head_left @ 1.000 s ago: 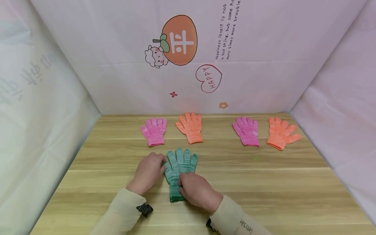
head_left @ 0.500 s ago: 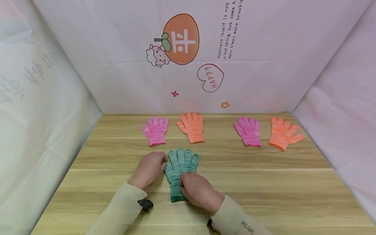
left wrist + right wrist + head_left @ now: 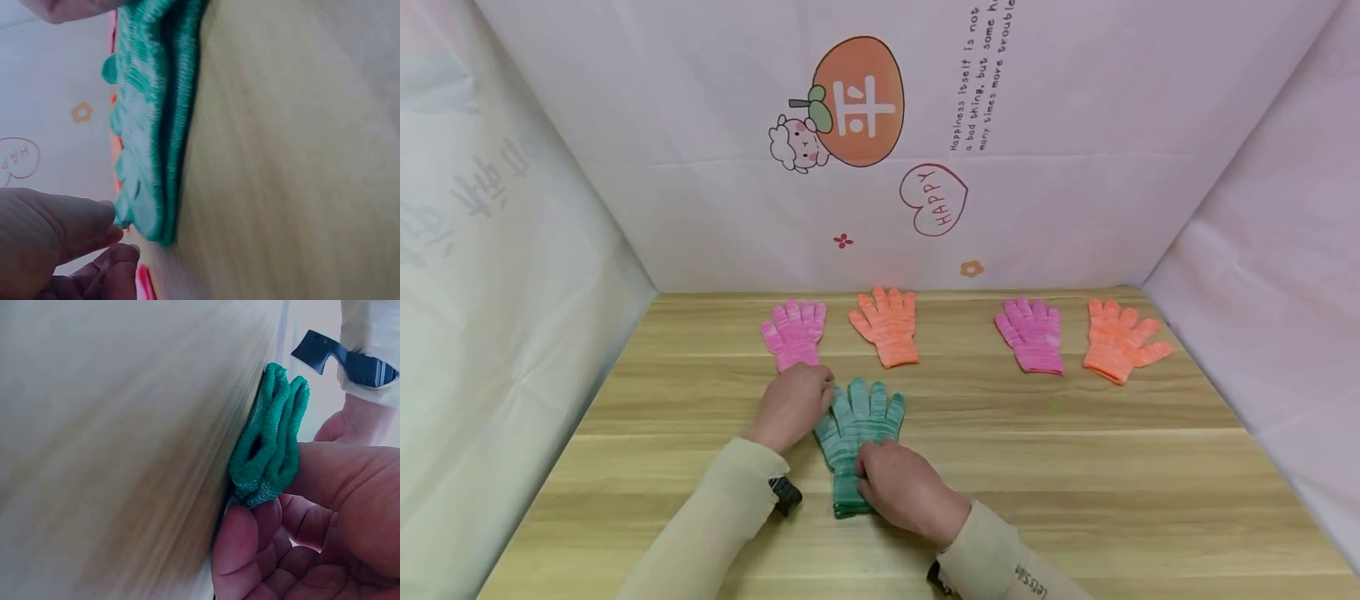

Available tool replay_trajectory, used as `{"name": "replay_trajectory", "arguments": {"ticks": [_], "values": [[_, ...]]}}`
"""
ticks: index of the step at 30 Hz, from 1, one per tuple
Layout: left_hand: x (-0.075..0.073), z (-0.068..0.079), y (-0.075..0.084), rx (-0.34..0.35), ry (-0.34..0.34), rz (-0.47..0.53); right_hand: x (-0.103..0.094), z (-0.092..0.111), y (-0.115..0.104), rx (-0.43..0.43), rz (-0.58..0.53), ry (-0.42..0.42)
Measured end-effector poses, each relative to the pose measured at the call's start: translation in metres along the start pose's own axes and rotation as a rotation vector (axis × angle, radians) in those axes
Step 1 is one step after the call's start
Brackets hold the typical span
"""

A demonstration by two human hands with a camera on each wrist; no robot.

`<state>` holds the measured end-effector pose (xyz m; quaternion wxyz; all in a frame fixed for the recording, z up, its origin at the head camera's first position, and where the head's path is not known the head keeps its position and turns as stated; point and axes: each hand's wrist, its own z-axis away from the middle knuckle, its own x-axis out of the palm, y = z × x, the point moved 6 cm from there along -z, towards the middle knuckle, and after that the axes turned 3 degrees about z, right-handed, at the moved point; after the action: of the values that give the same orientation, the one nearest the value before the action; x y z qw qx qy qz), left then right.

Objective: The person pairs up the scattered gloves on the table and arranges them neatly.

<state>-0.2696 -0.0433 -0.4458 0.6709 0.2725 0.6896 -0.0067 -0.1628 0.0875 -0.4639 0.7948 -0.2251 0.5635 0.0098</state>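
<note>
Two green knit gloves [image 3: 865, 421] lie stacked, fingers pointing away, with their paired cuffs [image 3: 270, 440] showing in the right wrist view. My right hand [image 3: 906, 487] pinches the right side of the stack near the cuffs, thumb on top and fingers beneath. At the upper left of the gloves is my left hand [image 3: 793, 404], its thumb and fingertips bent close together by the tip of a glove finger. In the left wrist view the left thumb [image 3: 94, 215] overlaps that tip; whether it is pinched cannot be made out.
Along the back of the wooden table [image 3: 1075, 500] lie a pink glove [image 3: 796, 333], an orange glove [image 3: 889, 329], another pink glove [image 3: 1033, 337] and another orange glove [image 3: 1120, 337]. White printed cloth [image 3: 700, 167] walls off the back and both sides.
My left hand has moved away from the green gloves' thumb side, up to the tip of the leftmost finger, now overlapping the near pink glove's cuff. The right hand keeps its hold.
</note>
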Motion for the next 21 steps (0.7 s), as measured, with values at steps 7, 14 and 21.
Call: {"name": "replay_trajectory", "arguments": {"ticks": [7, 14, 21], "values": [[0.0055, -0.0063, -0.0005, -0.038, -0.007, 0.018, -0.0008, 0.0008, -0.0012, -0.002, -0.002, 0.003], [0.0083, -0.0084, -0.0023, -0.064, -0.010, -0.010, -0.0009, 0.0004, -0.0011, -0.001, 0.002, 0.002], [0.0069, -0.0057, 0.0068, 0.010, 0.028, -0.014, -0.0001, -0.0002, 0.0002, -0.001, 0.000, -0.003]]}}
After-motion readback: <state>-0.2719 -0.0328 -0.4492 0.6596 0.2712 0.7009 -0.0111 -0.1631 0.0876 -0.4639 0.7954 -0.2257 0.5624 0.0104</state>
